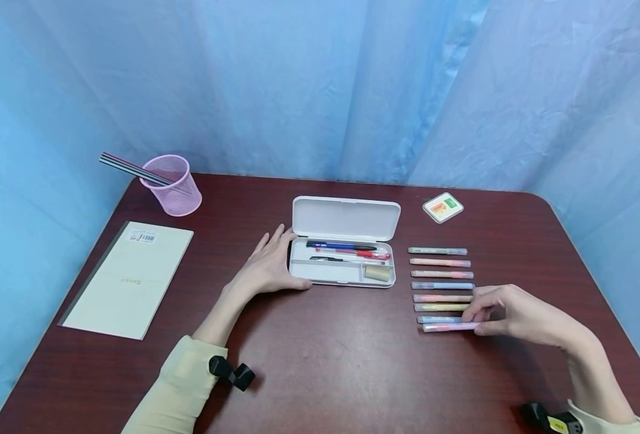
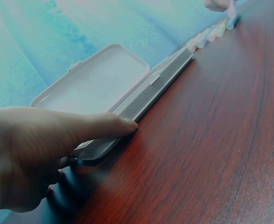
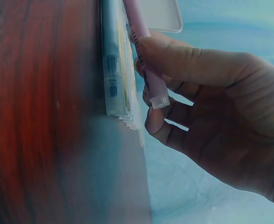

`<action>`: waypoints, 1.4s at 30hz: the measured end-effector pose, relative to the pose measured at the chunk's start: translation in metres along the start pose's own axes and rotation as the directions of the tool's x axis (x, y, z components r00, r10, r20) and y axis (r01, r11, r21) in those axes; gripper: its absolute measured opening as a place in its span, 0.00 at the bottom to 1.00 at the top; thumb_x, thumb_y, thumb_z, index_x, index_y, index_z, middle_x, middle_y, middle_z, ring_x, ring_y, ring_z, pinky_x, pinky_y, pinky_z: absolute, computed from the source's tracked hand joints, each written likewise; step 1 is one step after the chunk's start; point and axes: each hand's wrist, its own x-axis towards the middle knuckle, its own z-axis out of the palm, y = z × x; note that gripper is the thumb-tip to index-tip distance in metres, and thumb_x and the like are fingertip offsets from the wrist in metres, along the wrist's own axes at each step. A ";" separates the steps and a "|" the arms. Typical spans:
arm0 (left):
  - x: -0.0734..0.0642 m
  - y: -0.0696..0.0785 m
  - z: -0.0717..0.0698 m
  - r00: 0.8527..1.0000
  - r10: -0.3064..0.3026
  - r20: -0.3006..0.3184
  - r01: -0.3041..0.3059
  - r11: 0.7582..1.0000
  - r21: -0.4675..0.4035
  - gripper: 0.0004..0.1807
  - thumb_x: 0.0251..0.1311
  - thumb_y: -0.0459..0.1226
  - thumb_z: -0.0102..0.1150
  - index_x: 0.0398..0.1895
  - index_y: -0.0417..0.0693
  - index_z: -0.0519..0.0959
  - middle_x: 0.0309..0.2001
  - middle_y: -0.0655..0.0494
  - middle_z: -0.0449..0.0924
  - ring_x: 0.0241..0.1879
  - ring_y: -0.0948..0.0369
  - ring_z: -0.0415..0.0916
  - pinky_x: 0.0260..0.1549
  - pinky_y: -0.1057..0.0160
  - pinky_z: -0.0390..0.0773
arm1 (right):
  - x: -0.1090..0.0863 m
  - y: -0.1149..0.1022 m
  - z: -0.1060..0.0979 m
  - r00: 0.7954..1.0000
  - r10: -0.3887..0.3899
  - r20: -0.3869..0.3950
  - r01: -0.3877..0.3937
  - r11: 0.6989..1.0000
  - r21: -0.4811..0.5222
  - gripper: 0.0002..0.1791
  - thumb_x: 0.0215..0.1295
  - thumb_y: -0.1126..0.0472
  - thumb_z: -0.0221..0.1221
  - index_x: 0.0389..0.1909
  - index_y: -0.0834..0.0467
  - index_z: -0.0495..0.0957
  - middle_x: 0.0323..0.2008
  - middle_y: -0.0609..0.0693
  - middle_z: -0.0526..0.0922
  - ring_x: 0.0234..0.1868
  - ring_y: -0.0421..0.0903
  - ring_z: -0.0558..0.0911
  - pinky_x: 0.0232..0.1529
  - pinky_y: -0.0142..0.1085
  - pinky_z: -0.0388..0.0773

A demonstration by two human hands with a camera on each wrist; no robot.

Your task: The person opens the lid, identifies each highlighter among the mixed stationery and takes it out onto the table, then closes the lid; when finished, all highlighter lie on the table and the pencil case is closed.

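Observation:
A white pencil case stands with its lid raised; several pens and a beige block-like piece lie in its compartments. My left hand rests against the case's left end, thumb straight along the front corner, the other fingers spread beside it. To the right, my right hand pinches a pink marker near its right end, between thumb and fingers. That marker is at the near end of a column of markers, tilted and lifted off the table in the right wrist view, next to a blue marker.
At the left lies a cream notebook, with a pink mesh pen cup holding striped pencils behind it. A small card-like packet sits at the back right. Blue curtain hangs behind the dark wooden table.

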 end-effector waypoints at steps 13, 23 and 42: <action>0.000 0.000 0.002 1.000 -0.004 0.003 0.004 1.000 0.001 0.58 0.42 0.57 0.78 0.75 0.45 0.60 0.81 0.46 0.56 0.85 0.49 0.42 0.84 0.47 0.41 | 0.008 -0.006 0.004 0.994 0.104 0.021 -0.102 0.992 -0.077 0.17 0.51 0.64 0.76 0.32 0.38 0.82 0.29 0.32 0.80 0.29 0.28 0.76 0.27 0.27 0.76; -0.001 0.001 0.001 1.000 -0.009 0.004 0.009 1.000 -0.010 0.57 0.43 0.57 0.77 0.75 0.46 0.60 0.81 0.45 0.57 0.85 0.49 0.42 0.84 0.46 0.41 | 0.012 -0.011 0.007 0.981 0.191 0.034 -0.186 0.975 -0.124 0.18 0.50 0.64 0.76 0.30 0.38 0.80 0.27 0.33 0.77 0.28 0.29 0.73 0.27 0.27 0.74; 0.000 0.000 0.001 1.000 -0.009 0.000 0.009 1.000 -0.004 0.57 0.43 0.57 0.77 0.75 0.46 0.60 0.81 0.46 0.58 0.85 0.49 0.42 0.84 0.46 0.41 | 0.015 -0.011 0.009 0.982 0.185 0.033 -0.179 0.974 -0.139 0.20 0.47 0.66 0.76 0.30 0.38 0.79 0.26 0.34 0.76 0.28 0.29 0.72 0.26 0.27 0.73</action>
